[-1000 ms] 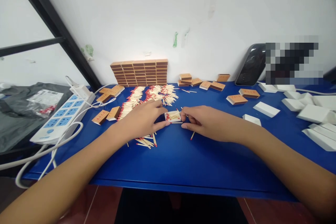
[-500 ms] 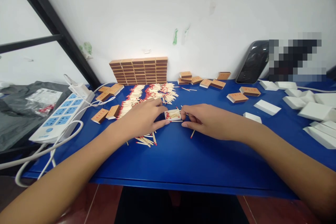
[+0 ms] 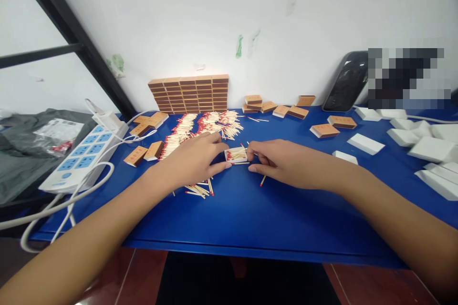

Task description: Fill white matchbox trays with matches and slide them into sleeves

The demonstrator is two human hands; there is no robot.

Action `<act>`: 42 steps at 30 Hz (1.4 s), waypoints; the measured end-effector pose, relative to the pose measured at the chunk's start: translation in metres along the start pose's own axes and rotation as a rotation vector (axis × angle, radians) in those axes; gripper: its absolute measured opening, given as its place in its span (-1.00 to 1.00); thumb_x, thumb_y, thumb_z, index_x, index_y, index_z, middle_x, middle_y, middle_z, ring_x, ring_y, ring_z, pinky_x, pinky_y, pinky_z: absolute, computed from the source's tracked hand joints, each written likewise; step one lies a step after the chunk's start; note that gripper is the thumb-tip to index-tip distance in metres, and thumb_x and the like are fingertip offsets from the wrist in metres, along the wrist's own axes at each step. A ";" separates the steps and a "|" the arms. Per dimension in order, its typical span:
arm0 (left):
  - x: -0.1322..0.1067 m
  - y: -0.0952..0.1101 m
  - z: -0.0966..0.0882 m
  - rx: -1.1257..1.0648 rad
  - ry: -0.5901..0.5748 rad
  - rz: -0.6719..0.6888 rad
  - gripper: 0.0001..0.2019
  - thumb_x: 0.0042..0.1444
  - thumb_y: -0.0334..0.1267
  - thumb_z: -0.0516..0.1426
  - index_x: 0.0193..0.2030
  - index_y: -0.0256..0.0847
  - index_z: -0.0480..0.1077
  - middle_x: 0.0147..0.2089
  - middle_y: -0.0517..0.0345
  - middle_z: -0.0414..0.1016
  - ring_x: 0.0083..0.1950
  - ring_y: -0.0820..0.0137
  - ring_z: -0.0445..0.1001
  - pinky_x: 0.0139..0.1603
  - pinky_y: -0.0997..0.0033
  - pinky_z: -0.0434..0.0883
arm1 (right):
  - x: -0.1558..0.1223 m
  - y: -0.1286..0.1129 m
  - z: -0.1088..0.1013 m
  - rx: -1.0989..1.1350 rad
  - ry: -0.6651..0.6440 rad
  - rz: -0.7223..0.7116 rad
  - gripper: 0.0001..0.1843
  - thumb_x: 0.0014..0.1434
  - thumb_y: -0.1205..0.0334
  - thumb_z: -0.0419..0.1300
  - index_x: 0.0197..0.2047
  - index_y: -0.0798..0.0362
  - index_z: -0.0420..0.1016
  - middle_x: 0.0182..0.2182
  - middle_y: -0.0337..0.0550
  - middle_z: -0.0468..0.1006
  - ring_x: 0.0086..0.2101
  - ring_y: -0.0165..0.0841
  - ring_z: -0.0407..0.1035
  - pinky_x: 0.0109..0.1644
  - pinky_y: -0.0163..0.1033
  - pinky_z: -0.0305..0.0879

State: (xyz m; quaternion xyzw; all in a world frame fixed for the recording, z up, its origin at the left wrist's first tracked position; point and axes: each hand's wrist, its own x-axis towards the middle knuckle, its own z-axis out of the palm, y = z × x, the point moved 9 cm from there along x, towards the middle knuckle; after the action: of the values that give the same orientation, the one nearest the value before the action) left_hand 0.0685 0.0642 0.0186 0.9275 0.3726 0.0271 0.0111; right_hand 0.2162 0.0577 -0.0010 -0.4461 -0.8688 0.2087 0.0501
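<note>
A small white matchbox tray (image 3: 235, 151) with red-tipped matches lying loosely in it rests on the blue tabletop between my hands. My left hand (image 3: 200, 155) is closed on its left end, thumb in front and forefinger behind. At the right end, my right hand (image 3: 277, 159) has its fingers curled and its thumb low; what they hold, if anything, is hidden. A single match (image 3: 240, 163) lies along the tray's near side. Another match (image 3: 263, 181) pokes out below my right hand. Behind and under my left hand spreads a big heap of matches (image 3: 214, 124).
Stacked matchboxes (image 3: 195, 95) form a block against the wall. Loose matchboxes (image 3: 324, 130) lie on both sides. White trays (image 3: 365, 144) are scattered at the right, near a black phone-like object (image 3: 345, 81). A power strip (image 3: 80, 155) with white cables stands left.
Both hands stay almost in place at the tray. The whole view has shifted slightly; no object has visibly been moved.
</note>
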 end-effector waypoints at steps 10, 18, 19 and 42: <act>-0.001 0.001 0.000 0.009 -0.009 -0.005 -0.58 0.49 0.02 0.14 0.27 -0.21 0.54 0.09 -0.07 0.50 0.10 0.10 0.53 0.04 0.13 0.46 | 0.000 -0.001 -0.001 -0.009 0.003 0.005 -0.83 0.44 0.01 0.15 -0.10 -0.09 0.42 -0.31 -0.20 0.59 -0.30 -0.24 0.43 -0.28 -0.19 0.12; -0.001 0.001 0.000 -0.001 -0.014 -0.009 -0.58 0.49 0.02 0.13 0.25 -0.21 0.54 0.08 -0.08 0.49 0.07 0.11 0.53 0.00 0.16 0.45 | -0.002 -0.002 -0.002 -0.007 -0.007 0.005 -0.81 0.45 0.00 0.13 -0.11 -0.09 0.41 -0.30 -0.18 0.59 -0.29 -0.22 0.44 -0.26 -0.17 0.14; -0.001 0.001 0.000 0.001 -0.014 -0.009 -0.58 0.48 0.02 0.13 0.26 -0.21 0.54 0.09 -0.09 0.49 0.07 0.10 0.53 0.00 0.16 0.45 | -0.003 -0.002 -0.002 -0.006 -0.006 0.004 -0.81 0.45 0.00 0.13 -0.11 -0.08 0.41 -0.30 -0.17 0.59 -0.29 -0.22 0.44 -0.27 -0.17 0.14; -0.001 0.003 0.000 0.017 -0.029 -0.010 -0.58 0.49 0.01 0.12 0.26 -0.23 0.53 0.10 -0.12 0.50 0.12 0.07 0.53 0.07 0.14 0.45 | -0.003 -0.001 -0.002 -0.011 -0.023 0.031 -0.81 0.44 0.00 0.14 -0.06 -0.09 0.43 -0.31 -0.17 0.58 -0.31 -0.22 0.43 -0.28 -0.17 0.14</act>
State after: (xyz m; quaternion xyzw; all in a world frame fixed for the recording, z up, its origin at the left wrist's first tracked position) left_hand 0.0696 0.0615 0.0189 0.9260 0.3773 0.0105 0.0087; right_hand 0.2174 0.0552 0.0014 -0.4574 -0.8635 0.2096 0.0343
